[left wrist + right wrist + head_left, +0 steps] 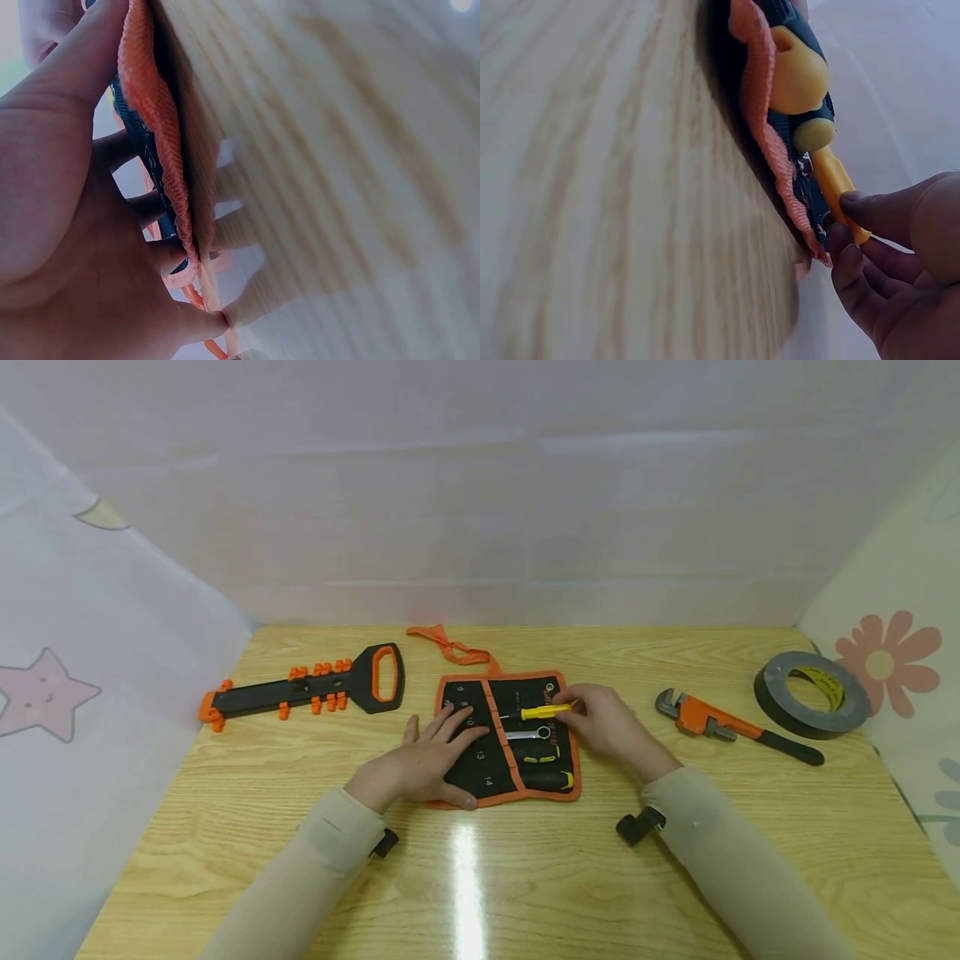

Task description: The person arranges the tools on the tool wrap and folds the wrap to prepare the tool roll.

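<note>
A black tool pouch (491, 768) with orange edging lies unfolded on the table, numbers printed along its left part. My left hand (431, 764) rests on that part with the fingers spread. From the upper right, my right hand (603, 722) pinches the end of a slim yellow-handled screwdriver (546, 712) between thumb and fingers; its dark, thin end points toward the orange band. Below it in the pouch are a silver wrench (528, 735) and two black-and-yellow handles (551, 781). The right wrist view shows the grip on the yellow handle (832, 184) from the side.
On the left lies a black-and-orange rack (315, 689) with clips and a loop handle. An orange pipe wrench (712, 718) and a roll of dark tape (780, 710) lie on the right. The pouch's orange strap (450, 647) trails behind it. Fabric walls enclose the table (570, 877).
</note>
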`<state>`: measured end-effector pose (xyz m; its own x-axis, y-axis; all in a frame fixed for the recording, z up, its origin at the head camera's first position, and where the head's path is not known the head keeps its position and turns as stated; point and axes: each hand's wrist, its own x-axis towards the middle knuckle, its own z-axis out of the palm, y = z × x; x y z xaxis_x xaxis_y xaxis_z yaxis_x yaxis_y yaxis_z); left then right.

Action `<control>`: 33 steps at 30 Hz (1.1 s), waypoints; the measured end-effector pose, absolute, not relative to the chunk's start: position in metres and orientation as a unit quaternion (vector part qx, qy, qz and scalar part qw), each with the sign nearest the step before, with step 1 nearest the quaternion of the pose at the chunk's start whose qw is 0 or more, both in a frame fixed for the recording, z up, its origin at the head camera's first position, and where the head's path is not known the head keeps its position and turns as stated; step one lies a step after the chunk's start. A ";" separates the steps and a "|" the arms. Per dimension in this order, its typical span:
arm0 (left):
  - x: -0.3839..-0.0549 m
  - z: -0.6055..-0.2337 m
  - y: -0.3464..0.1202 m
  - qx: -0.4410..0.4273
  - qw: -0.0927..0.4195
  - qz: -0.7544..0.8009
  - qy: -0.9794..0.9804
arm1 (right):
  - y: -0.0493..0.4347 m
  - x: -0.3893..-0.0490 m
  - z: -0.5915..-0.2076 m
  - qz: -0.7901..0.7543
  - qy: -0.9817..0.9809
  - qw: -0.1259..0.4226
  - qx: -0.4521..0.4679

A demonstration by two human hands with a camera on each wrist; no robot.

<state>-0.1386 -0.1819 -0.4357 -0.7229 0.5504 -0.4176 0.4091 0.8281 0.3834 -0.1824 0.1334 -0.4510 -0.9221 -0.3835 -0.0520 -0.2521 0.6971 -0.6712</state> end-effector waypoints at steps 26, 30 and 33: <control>-0.137 -0.433 -0.181 0.260 0.263 0.122 0.921 | 0.123 -0.193 -0.454 -0.341 0.907 0.108 -0.222; -0.137 -0.433 -0.181 0.261 0.262 0.124 0.921 | 0.122 -0.194 -0.454 -0.347 0.905 0.118 -0.216; -0.138 -0.434 -0.182 0.262 0.262 0.125 0.921 | 0.120 -0.196 -0.455 -0.348 0.903 0.121 -0.220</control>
<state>-0.1376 -0.1816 -0.4342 -0.7262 0.5473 -0.4161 0.4160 0.8316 0.3679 -0.1956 0.1201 -0.4551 -0.8740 -0.4817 -0.0644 -0.3138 0.6606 -0.6820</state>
